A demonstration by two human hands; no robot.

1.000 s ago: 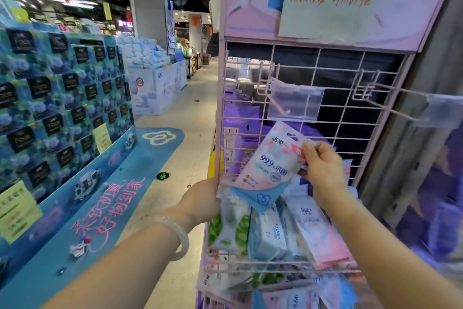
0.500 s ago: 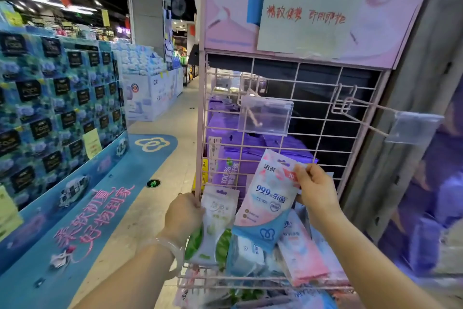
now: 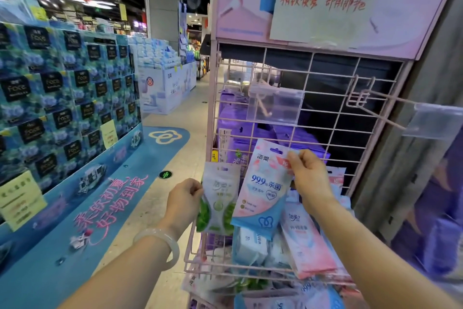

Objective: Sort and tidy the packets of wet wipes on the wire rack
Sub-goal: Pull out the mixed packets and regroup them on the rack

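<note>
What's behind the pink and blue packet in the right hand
Behind the pink and blue packet are the wire rack and purple packs; what lies directly behind it is covered.

A shop aisle: stacked tissue displays, floor promo mat, pink wire rack with sign.

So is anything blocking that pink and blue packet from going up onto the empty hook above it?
Nothing visible does. The pink-and-blue packet, pinched by the right hand, hangs just below the bare hook; only that hook's clear tag holder sits at its tip.
</note>
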